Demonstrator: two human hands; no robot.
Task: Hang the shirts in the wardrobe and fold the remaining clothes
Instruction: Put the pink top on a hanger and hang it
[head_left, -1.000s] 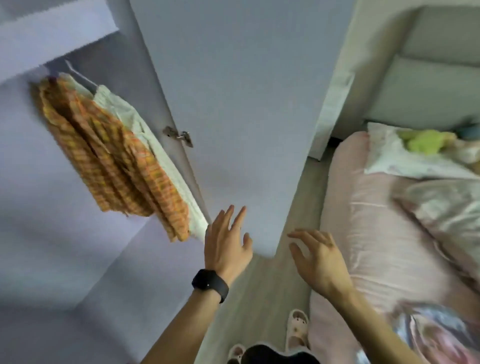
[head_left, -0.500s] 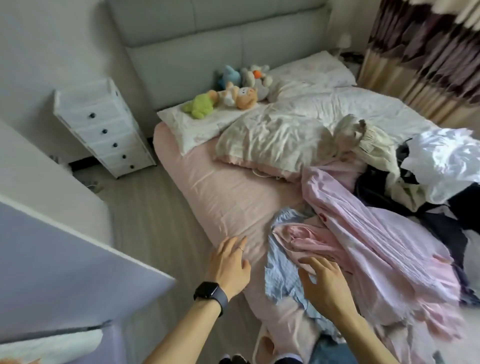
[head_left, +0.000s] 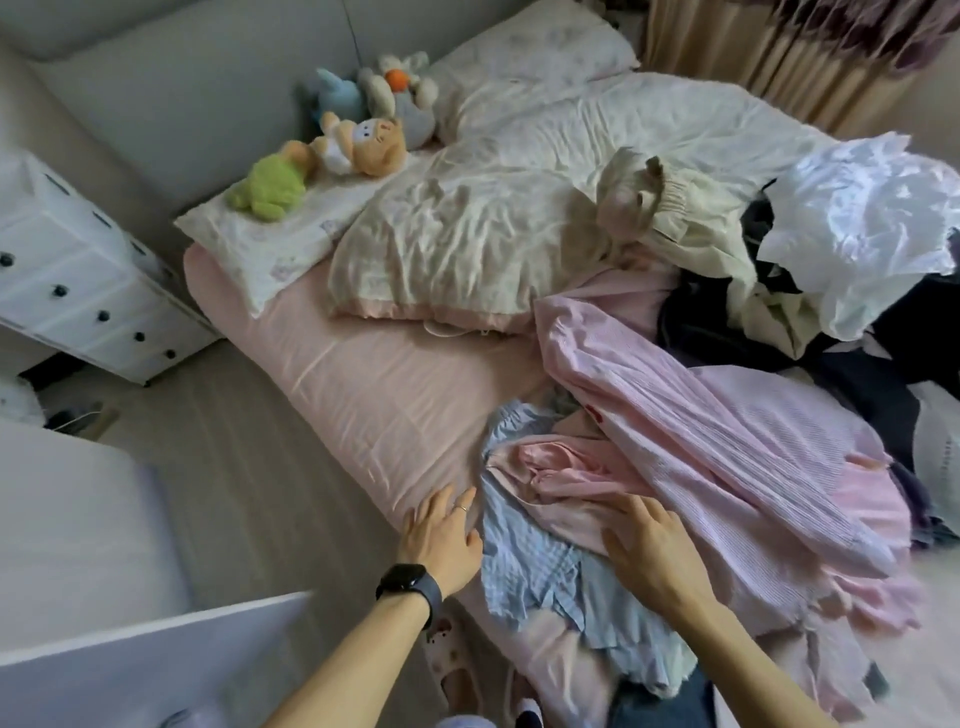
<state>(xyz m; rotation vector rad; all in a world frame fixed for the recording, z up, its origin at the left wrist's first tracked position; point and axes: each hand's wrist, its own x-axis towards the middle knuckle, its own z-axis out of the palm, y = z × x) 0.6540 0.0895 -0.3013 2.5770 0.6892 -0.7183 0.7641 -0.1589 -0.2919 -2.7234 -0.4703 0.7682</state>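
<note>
Both hands have moved down onto the bed since half a second ago. Left hand now lies flat with straight fingers on the pink sheet. Right hand spreads wide on one crumpled pink garment and grips nothing. One light blue shirt lies between the two hands, just beside the left thumb. One striped pink shirt stretches away beyond the right hand. One black watch circles the left wrist. At least four plush toys lie well beyond both hands.
</note>
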